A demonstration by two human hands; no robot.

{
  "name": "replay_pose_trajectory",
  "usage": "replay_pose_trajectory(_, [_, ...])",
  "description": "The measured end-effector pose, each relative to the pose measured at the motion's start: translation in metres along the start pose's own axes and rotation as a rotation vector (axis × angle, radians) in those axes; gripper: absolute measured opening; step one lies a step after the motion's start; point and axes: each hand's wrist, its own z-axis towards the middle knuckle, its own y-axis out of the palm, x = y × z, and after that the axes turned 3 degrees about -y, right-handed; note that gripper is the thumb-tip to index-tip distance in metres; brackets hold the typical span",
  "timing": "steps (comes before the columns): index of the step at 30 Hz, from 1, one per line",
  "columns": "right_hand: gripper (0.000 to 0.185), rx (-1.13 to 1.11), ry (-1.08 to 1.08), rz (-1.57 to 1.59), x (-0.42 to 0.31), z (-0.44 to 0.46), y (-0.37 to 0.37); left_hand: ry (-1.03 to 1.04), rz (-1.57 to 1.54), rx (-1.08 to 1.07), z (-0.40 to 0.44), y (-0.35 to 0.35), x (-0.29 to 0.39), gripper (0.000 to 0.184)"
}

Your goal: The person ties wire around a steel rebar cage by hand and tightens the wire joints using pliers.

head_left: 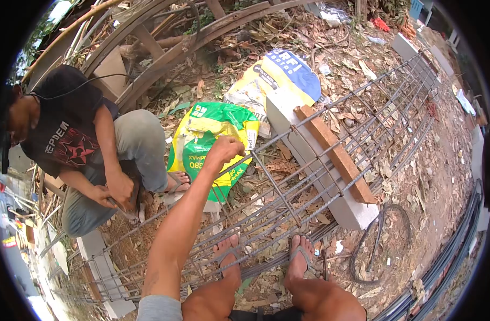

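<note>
Rebar cage: the long steel cage (275, 187) ran diagonally from lower left to upper right, in front of the person and above the leaf-strewn ground (429, 176).
Left hand: the left hand (226, 152) reached out over the cage, fingers curled in and knuckles up, at its upper long bar; whether it was clamped on the bar could not be told.
Right hand: out of view, so its state could not be told.
Middle support: a pale block (357, 211) lay crosswise under the cage, with a reddish-brown wooden piece (336, 155) along its top side.
End supports: one pale block (97, 251) sat by the lower-left end, another (408, 49) by the upper-right end.
Bags: a green and yellow bag (202, 125) lay spread out beyond the left hand; a blue, white and yellow bag (293, 72) lay just behind it, near the middle block.
Co-worker: a person in a dark printed shirt (63, 128) crouched at the left, both hands (120, 187) low and close together near the cage; what they held was too small to tell.
Feet: the person's sandalled feet (301, 257) stood apart at the near side.
Right side: a dark loop (353, 262) lay on the ground, and a bundle of long dark strands (448, 257) curved along the edge.
</note>
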Motion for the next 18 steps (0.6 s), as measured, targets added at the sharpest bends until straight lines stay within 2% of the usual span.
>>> replay_pose_trajectory(1, [0.043, 0.045, -0.02, -0.018, 0.011, 0.001, 0.012, -0.01, -0.138, 0.027, -0.01, -0.005, 0.005, 0.023])
replay_pose_trajectory(3, [0.041, 0.091, -0.053, -0.047, 0.025, 0.003, 0.026, 0.116, -0.18, 0.157, -0.028, -0.012, 0.019, 0.024])
replay_pose_trajectory(5, [0.039, 0.098, -0.071, -0.076, 0.025, 0.005, 0.029, 0.364, 0.149, 0.269, -0.063, -0.011, 0.056, 0.025])
replay_pose_trajectory(6, [0.038, 0.105, -0.073, -0.074, 0.022, 0.006, 0.03, 0.536, 0.225, 0.241, -0.077, 0.0, 0.069, 0.021])
replay_pose_trajectory(7, [0.038, 0.109, -0.073, -0.08, 0.022, 0.007, 0.029, 0.78, 0.517, 0.291, -0.078, 0.017, 0.07, 0.018])
replay_pose_trajectory(10, [0.037, 0.198, -0.142, -0.121, 0.037, 0.002, 0.037, 0.759, 0.718, 0.262, -0.059, 0.052, 0.074, 0.018])
replay_pose_trajectory(11, [0.037, 0.25, -0.179, -0.127, 0.04, 0.006, 0.045, 0.677, 0.556, 0.365, -0.051, 0.051, 0.075, 0.02])
replay_pose_trajectory(13, [0.04, 0.16, -0.145, -0.086, 0.023, 0.004, 0.021, 0.475, 0.177, 0.452, -0.02, 0.028, 0.07, 0.022])
replay_pose_trajectory(14, [0.043, 0.11, -0.127, -0.07, 0.018, 0.0, 0.011, 0.324, 0.063, 0.416, 0.007, 0.013, 0.049, 0.022])
replay_pose_trajectory(16, [0.039, 0.199, -0.148, -0.095, 0.038, 0.004, 0.041, -0.106, -0.127, 0.143, 0.033, 0.0, -0.004, 0.024])
replay_pose_trajectory(18, [0.037, 0.225, -0.161, -0.09, 0.045, 0.007, 0.052, -0.188, -0.086, 0.135, 0.01, 0.002, -0.005, 0.025])
